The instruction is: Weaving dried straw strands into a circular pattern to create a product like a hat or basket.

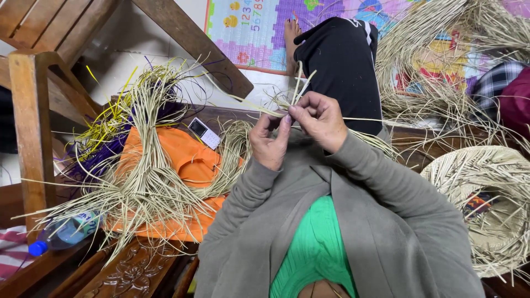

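The person's left hand (269, 142) and right hand (319, 118) meet just above the lap, both closed on a few pale straw strands (295, 88) that fan upward and sideways from the fingertips. The right thumb and forefinger pinch the strands where they cross; the left fingers are curled shut beneath, holding the same small start of a braid. The strands sit between the two hands, in front of the black trouser leg (342, 66).

To the left lies a big loose straw bundle (146, 165) over an orange cloth (190, 160), with yellow and purple strands mixed in at its upper edge — a small white phone (203, 132) rests beside it. A plastic bottle (63, 234) with a blue cap lies lower left. On the right a woven straw hat (486, 193) sits near the elbow, and more straw (436, 49) is heaped beyond it.

The work in hand looks like plaiting. Done well, it would call for an even pinch at the crossing (never letting both hands slacken at once), each strand folded flat rather than twisted, and steady tension so the braid stays tight.
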